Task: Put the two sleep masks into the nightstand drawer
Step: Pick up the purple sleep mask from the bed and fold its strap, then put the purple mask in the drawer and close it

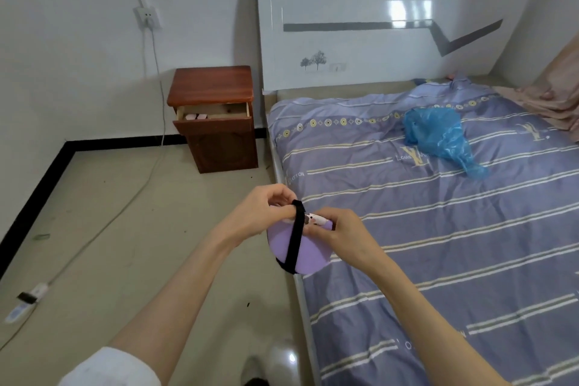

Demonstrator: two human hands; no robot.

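Both my hands hold a purple sleep mask (310,249) with a black elastic strap over the bed's left edge. My left hand (266,213) pinches its upper edge near the strap. My right hand (341,233) grips the mask's right side, where a white printed part shows. Further off, the red-brown wooden nightstand (213,84) stands against the wall left of the bed, its top drawer (214,114) pulled open. A pink and white sleep mask (195,116) lies in the drawer's left part, only partly visible.
The bed (438,229) with a purple striped cover fills the right side; a blue plastic bag (438,135) lies on it. A white headboard (376,34) stands behind. A cable (103,222) runs across the floor from the wall socket (148,17) to a power strip (28,298).
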